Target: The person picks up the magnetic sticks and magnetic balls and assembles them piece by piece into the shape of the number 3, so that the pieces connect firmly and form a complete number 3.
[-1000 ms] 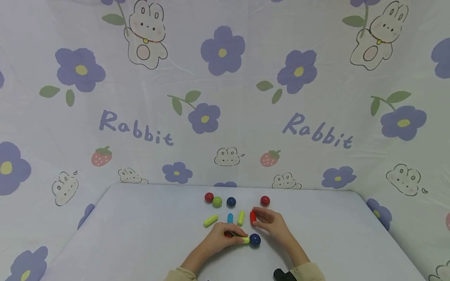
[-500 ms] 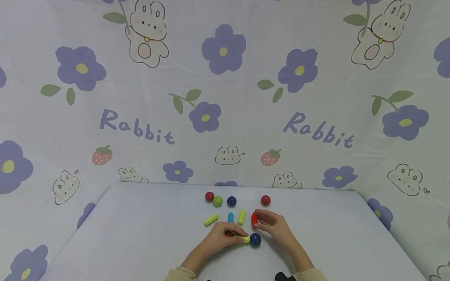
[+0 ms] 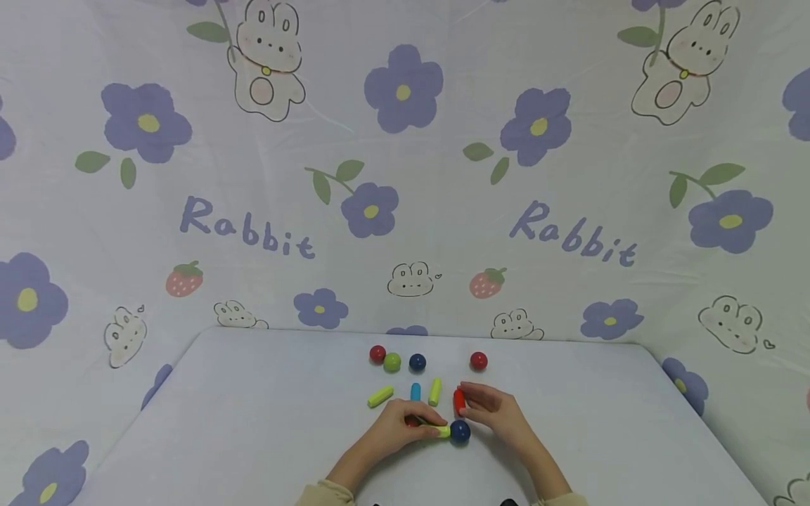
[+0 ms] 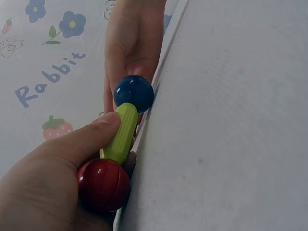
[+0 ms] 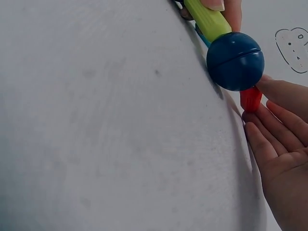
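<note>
The left hand [image 3: 397, 426] pinches a yellow-green stick [image 4: 121, 132] between thumb and fingers. A red ball [image 4: 104, 185] sits at the stick's near end and a dark blue ball [image 4: 134, 94] at its other end, both touching it. Just behind the blue ball, the right hand [image 3: 503, 416] holds a red stick [image 3: 459, 401] between its thumb and fingertips. In the right wrist view the blue ball [image 5: 235, 61] covers part of that red stick [image 5: 250, 99], and the fingers of the right hand [image 5: 288, 139] are extended.
Beyond the hands lie a blue stick [image 3: 415, 391] and two yellow-green sticks [image 3: 435, 391]. Farther back on the white table [image 3: 266, 407] are a red ball [image 3: 377, 354], a green ball [image 3: 392, 362], a dark blue ball [image 3: 417, 362] and another red ball [image 3: 478, 361].
The right hand has moved slightly toward the person with the red stick, bringing it closer to the blue ball. The left hand has stayed nearly still with its stick.
</note>
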`<state>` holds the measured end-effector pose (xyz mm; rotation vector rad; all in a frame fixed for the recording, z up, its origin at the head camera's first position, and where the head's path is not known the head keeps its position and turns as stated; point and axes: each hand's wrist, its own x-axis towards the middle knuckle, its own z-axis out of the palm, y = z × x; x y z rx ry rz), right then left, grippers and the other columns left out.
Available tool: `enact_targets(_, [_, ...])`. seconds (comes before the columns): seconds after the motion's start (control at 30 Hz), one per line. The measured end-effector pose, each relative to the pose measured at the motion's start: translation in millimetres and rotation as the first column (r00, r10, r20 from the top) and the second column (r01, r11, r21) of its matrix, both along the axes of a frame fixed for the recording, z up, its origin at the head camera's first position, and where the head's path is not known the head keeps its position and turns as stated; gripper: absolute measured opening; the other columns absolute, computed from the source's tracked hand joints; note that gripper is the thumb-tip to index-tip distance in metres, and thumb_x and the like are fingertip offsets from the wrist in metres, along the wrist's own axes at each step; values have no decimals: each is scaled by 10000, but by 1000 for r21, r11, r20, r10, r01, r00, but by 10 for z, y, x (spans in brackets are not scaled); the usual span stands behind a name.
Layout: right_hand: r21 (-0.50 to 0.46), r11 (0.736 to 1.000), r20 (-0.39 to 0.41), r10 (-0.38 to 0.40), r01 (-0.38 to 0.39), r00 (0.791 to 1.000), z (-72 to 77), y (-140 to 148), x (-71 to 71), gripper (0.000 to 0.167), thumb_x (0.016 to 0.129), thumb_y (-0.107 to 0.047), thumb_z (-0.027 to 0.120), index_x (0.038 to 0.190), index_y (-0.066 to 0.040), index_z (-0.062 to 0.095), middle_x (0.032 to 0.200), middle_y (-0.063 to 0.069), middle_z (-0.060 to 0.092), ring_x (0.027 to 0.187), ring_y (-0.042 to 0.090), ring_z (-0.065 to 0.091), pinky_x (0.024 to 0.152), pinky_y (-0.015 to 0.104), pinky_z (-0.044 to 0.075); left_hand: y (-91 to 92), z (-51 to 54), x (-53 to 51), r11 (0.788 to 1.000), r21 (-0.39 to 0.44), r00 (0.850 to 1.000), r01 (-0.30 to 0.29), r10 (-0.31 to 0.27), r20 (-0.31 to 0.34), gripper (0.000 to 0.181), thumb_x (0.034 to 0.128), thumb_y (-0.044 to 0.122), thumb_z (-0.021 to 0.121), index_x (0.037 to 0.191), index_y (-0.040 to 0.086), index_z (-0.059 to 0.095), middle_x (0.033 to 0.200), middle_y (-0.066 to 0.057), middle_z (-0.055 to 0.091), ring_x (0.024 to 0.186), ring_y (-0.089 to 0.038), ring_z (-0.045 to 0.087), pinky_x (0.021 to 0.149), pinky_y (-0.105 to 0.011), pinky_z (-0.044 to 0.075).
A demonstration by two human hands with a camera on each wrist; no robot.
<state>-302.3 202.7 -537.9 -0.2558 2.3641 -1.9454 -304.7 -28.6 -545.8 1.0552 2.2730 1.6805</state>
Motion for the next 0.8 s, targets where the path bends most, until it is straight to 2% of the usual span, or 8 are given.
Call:
enact_targets(0.47, [-18,999,13,44,-44,999,-36,5,52,507,770,-141,707,1240,-96,525,1223,74,529,1128,182,480,851,253,415,-4,-16,-21,1000,-12,1000,0,0,-8,183,779,206,693,961,191,703,936,88,655,932,-93,572,814,-265,442])
enact_targets(0.8, [-106,992,23,68,-65,997,-16,-16,82,513,777,-105,695,1253,-69,506,1244,85,511,1155,190,454,859,253,408,-7,-14,-28,1000,-10,1000,-3,3,-6,182,778,225,694,958,200,704,935,94,653,931,-92,571,817,-264,439])
